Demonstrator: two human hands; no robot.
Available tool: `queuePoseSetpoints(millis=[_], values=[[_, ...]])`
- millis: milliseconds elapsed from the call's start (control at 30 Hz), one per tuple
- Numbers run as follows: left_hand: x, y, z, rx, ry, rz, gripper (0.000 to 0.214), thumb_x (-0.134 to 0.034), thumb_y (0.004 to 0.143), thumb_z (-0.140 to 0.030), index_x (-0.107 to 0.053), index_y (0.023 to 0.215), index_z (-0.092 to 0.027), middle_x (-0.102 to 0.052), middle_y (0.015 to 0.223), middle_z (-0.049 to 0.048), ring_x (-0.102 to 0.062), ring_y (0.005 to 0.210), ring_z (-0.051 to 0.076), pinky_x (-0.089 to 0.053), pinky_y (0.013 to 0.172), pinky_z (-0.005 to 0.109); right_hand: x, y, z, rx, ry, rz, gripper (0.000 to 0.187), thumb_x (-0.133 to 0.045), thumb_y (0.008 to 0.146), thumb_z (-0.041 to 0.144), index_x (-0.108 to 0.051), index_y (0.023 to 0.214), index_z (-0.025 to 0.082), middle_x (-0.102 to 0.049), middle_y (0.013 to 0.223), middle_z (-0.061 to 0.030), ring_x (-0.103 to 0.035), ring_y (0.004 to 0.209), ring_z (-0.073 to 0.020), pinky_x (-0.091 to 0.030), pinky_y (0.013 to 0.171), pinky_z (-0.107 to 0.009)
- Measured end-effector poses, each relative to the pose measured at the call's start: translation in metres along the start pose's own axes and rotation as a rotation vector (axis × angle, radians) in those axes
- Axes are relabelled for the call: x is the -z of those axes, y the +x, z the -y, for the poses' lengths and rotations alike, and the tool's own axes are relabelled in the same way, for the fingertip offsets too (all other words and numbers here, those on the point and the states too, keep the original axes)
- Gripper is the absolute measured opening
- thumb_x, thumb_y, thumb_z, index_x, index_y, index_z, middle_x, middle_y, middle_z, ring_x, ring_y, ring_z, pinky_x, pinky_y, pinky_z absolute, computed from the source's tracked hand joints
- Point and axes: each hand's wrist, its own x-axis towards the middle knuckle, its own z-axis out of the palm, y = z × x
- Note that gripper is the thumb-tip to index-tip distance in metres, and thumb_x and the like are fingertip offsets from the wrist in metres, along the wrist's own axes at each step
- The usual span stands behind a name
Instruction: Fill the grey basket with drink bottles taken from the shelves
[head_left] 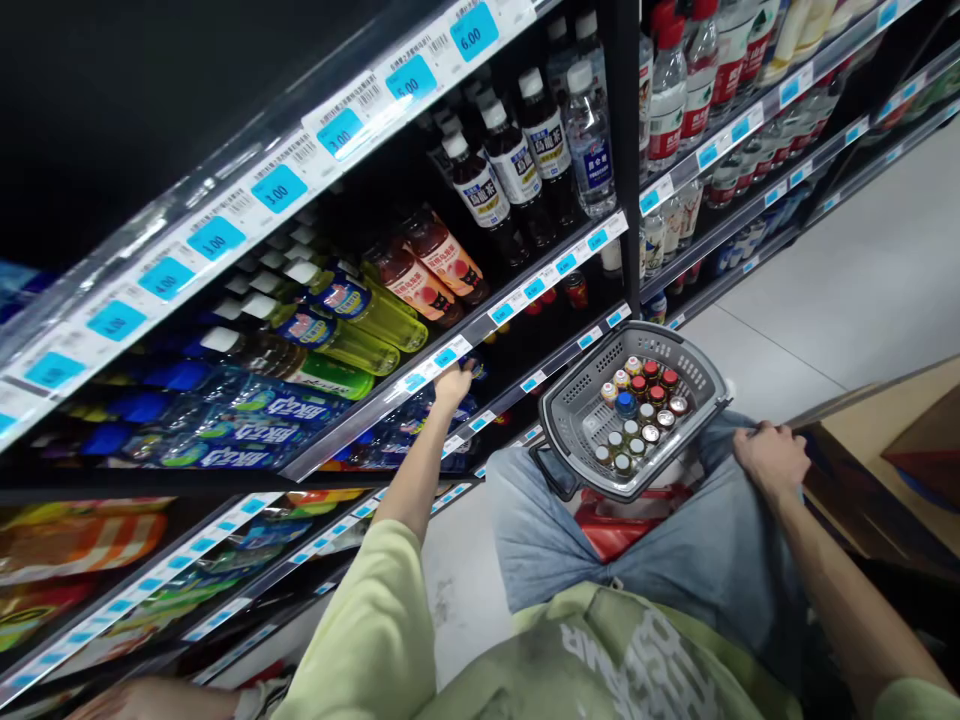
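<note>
Under the price strip (480, 332) of the shelf, I see the left hand (453, 384), its fingertips partly hidden; whether they are closed on something, I cannot tell. Nearest to it, on the level below, lie the blue-labelled bottles (427, 418). I judge them rather heavy if full, with smooth plastic walls which may give a little and slip when damp; I would hold one around its middle, not only by the cap. The right hand (772, 462), well apart from the left, rests with curled fingers on the jeans (720, 540). Near the knees, the grey basket (574, 400) holds small containers (646, 411).
</note>
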Motion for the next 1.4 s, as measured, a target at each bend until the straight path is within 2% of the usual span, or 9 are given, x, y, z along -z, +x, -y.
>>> queuePoseSetpoints(millis=[167,333,700,900,1000,1100,1200,1267,1400], values=[[-0.005,-0.054,-0.007,-0.224,0.277,0.147,0.032,-0.064,0.103,-0.035,-0.064,0.132,-0.022,-0.059,0.148,0.0192,-0.065,0.131,0.035,-0.055,0.107,0.042,-0.004,-0.003,-0.004,0.011,0.034,-0.025,0.062,-0.037,0.104,0.043,-0.074,0.134,0.001,-0.066,0.134,-0.0306,-0.06,0.127,-0.0475,-0.058,0.094,-0.057],[-0.004,-0.093,-0.017,-0.334,0.307,0.174,0.02,-0.067,0.101,-0.029,-0.064,0.12,-0.026,-0.058,0.139,0.0133,-0.063,0.127,0.03,-0.058,0.094,0.037,-0.005,-0.005,-0.008,0.04,0.072,-0.024,0.063,-0.037,0.106,0.043,-0.073,0.136,0.0,-0.066,0.135,-0.031,-0.06,0.128,-0.0471,-0.058,0.093,-0.056],[0.025,-0.172,-0.046,-0.34,-0.049,0.089,0.021,-0.081,0.083,-0.035,-0.066,0.096,-0.028,-0.067,0.114,0.0058,-0.073,0.105,0.027,-0.06,0.096,0.039,-0.008,-0.022,-0.002,0.143,0.056,-0.108,0.052,-0.04,0.107,0.034,-0.074,0.13,0.0,-0.068,0.133,-0.0294,-0.06,0.126,-0.0439,-0.051,0.098,-0.054],[0.005,-0.256,-0.057,-0.361,-0.281,0.271,0.027,-0.087,0.074,-0.039,-0.066,0.088,-0.031,-0.069,0.099,0.0059,-0.073,0.096,0.029,-0.06,0.091,0.047,-0.011,-0.033,-0.002,0.278,0.071,-0.143,0.044,-0.05,0.103,0.033,-0.073,0.132,0.01,-0.067,0.146,-0.0244,-0.046,0.148,-0.0429,-0.034,0.12,-0.066],[-0.004,-0.295,-0.066,-0.389,-0.329,0.36,0.028,-0.089,0.071,-0.038,-0.067,0.088,-0.033,-0.07,0.101,0.007,-0.073,0.096,0.03,-0.059,0.089,0.048,-0.02,-0.041,-0.001,0.292,0.259,-0.089,0.04,-0.061,0.096,0.035,-0.075,0.13,0.018,-0.07,0.145,-0.0187,-0.04,0.157,-0.0423,-0.025,0.127,-0.071],[0.0,-0.323,-0.08,-0.364,-0.352,0.392,0.028,-0.089,0.072,-0.036,-0.066,0.088,-0.032,-0.07,0.104,0.008,-0.072,0.1,0.03,-0.059,0.091,0.047,-0.044,-0.076,0.013,0.487,0.718,0.19,0.057,-0.078,0.082,0.045,-0.074,0.135,0.025,-0.07,0.147,-0.0139,-0.054,0.149,-0.0404,-0.038,0.126,-0.063],[0.021,-0.337,-0.091,-0.325,-0.383,0.402,0.031,-0.091,0.071,-0.036,-0.064,0.086,-0.03,-0.07,0.101,0.0077,-0.071,0.096,0.028,-0.059,0.089,0.044,-0.08,-0.142,0.04,0.821,1.109,0.617,0.101,-0.098,0.056,0.046,-0.065,0.149,0.027,-0.063,0.157,-0.0135,-0.059,0.145,-0.0402,-0.047,0.123,-0.055],[0.04,-0.342,-0.093,-0.329,-0.42,0.371,0.029,-0.089,0.072,-0.036,-0.065,0.086,-0.029,-0.07,0.096,0.0068,-0.07,0.092,0.026,-0.058,0.085,0.041,-0.097,-0.189,0.059,0.861,1.185,0.609,0.11,-0.101,0.048,0.036,-0.063,0.151,0.028,-0.062,0.157,-0.0143,-0.06,0.144,-0.041,-0.046,0.124,-0.056],[0.073,-0.345,-0.084,-0.39,-0.472,0.247,0.012,-0.075,0.083,-0.03,-0.067,0.087,-0.023,-0.069,0.09,0.0045,-0.067,0.086,0.021,-0.053,0.08,0.034,-0.101,-0.246,0.083,0.915,1.135,0.502,0.089,-0.093,0.06,0.03,-0.067,0.145,0.025,-0.072,0.14,-0.0137,-0.069,0.13,-0.0373,-0.054,0.116,-0.051]])
